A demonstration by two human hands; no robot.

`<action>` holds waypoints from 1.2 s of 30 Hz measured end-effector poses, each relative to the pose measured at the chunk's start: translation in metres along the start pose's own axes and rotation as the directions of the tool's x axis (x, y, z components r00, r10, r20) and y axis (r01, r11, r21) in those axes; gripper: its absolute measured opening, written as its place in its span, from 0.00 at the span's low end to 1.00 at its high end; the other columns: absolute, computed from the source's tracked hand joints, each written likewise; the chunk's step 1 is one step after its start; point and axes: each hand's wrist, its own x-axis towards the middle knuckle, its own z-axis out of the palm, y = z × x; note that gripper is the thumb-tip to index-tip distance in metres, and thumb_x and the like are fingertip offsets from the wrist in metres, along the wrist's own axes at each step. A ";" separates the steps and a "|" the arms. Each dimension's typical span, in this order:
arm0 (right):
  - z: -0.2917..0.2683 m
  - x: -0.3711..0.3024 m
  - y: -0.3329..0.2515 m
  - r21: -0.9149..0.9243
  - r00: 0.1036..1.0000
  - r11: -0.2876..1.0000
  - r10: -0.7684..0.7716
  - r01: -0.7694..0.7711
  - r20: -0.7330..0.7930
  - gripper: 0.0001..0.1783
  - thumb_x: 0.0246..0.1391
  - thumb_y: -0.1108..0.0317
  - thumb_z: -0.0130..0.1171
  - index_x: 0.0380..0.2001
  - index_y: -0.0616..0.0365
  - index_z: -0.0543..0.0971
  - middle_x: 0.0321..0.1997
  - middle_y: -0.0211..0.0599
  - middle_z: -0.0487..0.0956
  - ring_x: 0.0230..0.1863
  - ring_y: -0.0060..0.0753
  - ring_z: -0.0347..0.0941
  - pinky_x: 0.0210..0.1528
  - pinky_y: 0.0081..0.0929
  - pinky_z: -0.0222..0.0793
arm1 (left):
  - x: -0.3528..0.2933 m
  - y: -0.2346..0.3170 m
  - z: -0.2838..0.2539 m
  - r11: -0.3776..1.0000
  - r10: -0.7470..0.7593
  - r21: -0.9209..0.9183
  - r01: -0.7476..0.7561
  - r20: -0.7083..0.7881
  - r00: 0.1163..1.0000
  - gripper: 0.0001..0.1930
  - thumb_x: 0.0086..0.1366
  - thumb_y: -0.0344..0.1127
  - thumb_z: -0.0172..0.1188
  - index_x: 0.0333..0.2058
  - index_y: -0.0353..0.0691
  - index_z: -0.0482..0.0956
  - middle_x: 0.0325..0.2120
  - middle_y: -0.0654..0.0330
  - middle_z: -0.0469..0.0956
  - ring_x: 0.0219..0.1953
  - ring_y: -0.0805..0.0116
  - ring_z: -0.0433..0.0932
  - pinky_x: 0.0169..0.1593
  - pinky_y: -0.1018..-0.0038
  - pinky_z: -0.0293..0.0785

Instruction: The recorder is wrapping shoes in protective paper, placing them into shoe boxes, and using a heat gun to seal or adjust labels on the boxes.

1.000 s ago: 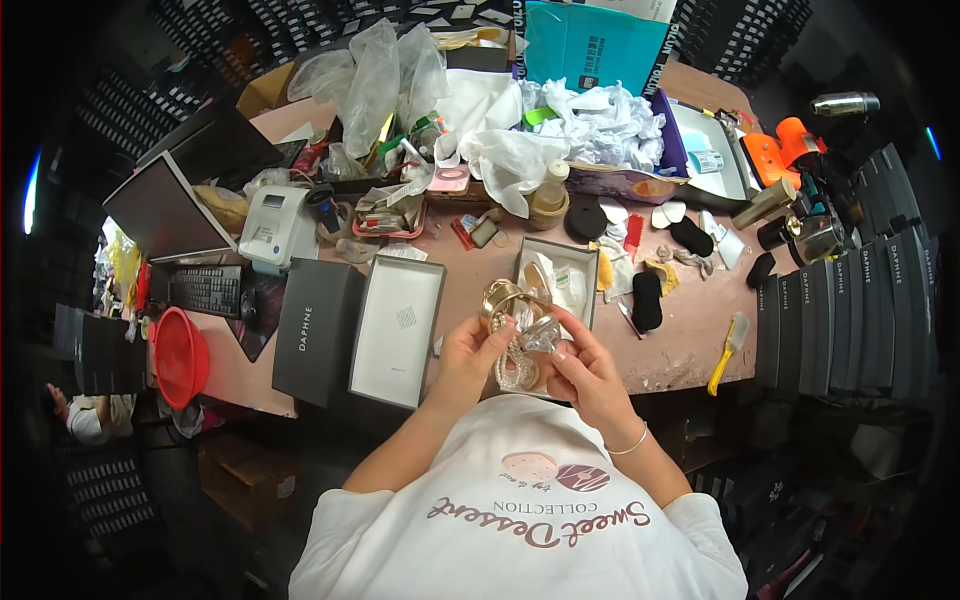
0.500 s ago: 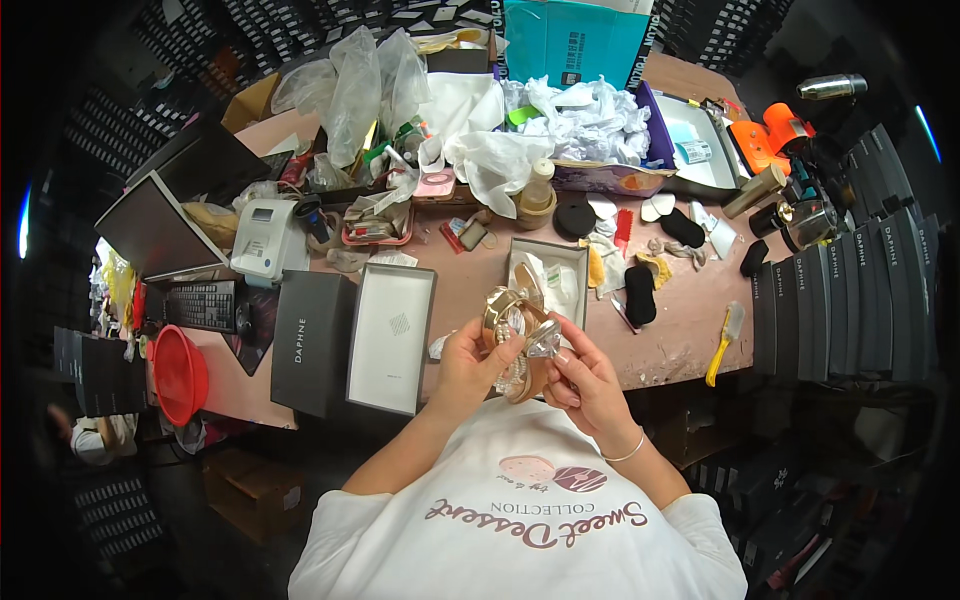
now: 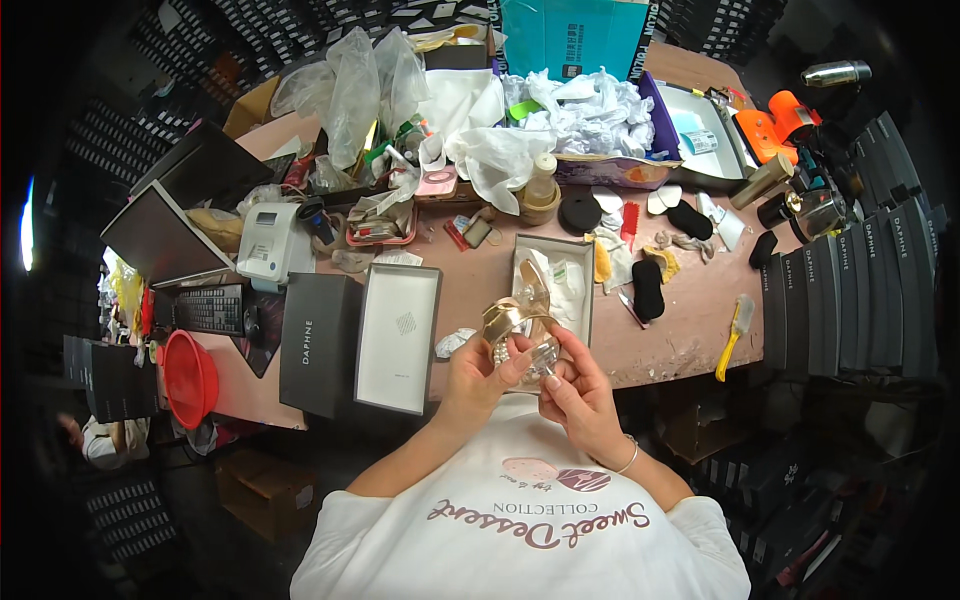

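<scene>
A gold sandal [image 3: 512, 316] with a beaded, pearl-like strap is held up near my chest, over the front edge of the table. My left hand [image 3: 474, 385] grips it from the left, thumb across the straps. On the right, the fingers of my right hand [image 3: 582, 398] pinch a clear, shiny piece [image 3: 543, 358] at the strap; whether this is an ornament or plastic wrap, I cannot tell. Just beyond the sandal stands an open shoebox [image 3: 588, 318] with white paper [image 3: 566, 290] inside. My hands partly hide the sandal's lower part.
Left of the shoebox are a pale-lined box lid [image 3: 394, 345], a dark shoebox [image 3: 315, 350], a label printer [image 3: 268, 245] and a red basin [image 3: 190, 380]. A yellow-handled brush [image 3: 737, 335] lies at right, beside upright dark shoeboxes [image 3: 826, 290]. A purple box [image 3: 620, 172] of crumpled paper stands behind.
The sandal has turned in my hands, with its lower part now more hidden behind them. My right hand has shifted slightly down and still pinches the clear piece. The whole view has shifted a little.
</scene>
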 end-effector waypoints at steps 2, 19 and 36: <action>0.000 -0.002 0.003 -0.044 0.999 0.999 -0.030 0.031 0.020 0.33 0.63 0.77 0.47 0.69 0.57 0.52 0.31 0.25 0.65 0.26 0.13 0.58 0.24 0.13 0.56 | -0.004 0.004 0.000 0.999 0.026 -0.041 -0.025 0.038 0.999 0.14 0.59 0.38 0.68 0.36 0.39 0.73 0.40 0.60 0.77 0.42 0.74 0.75 0.49 0.74 0.73; -0.003 0.000 0.002 0.023 0.995 0.996 0.087 -0.088 0.052 0.31 0.63 0.76 0.47 0.68 0.57 0.54 0.30 0.26 0.65 0.25 0.13 0.59 0.22 0.13 0.55 | -0.013 -0.004 -0.015 0.996 0.026 -0.083 -0.020 0.073 0.997 0.10 0.62 0.31 0.64 0.40 0.38 0.74 0.44 0.62 0.77 0.45 0.76 0.75 0.50 0.77 0.73; -0.004 0.016 -0.003 0.212 0.999 0.976 0.045 -0.046 0.008 0.28 0.65 0.73 0.47 0.66 0.52 0.57 0.29 0.30 0.67 0.19 0.15 0.53 0.21 0.15 0.51 | 0.002 -0.012 -0.008 0.718 0.546 0.499 -0.485 0.028 0.837 0.40 0.60 0.28 0.62 0.66 0.37 0.47 0.61 0.46 0.59 0.60 0.55 0.66 0.59 0.63 0.68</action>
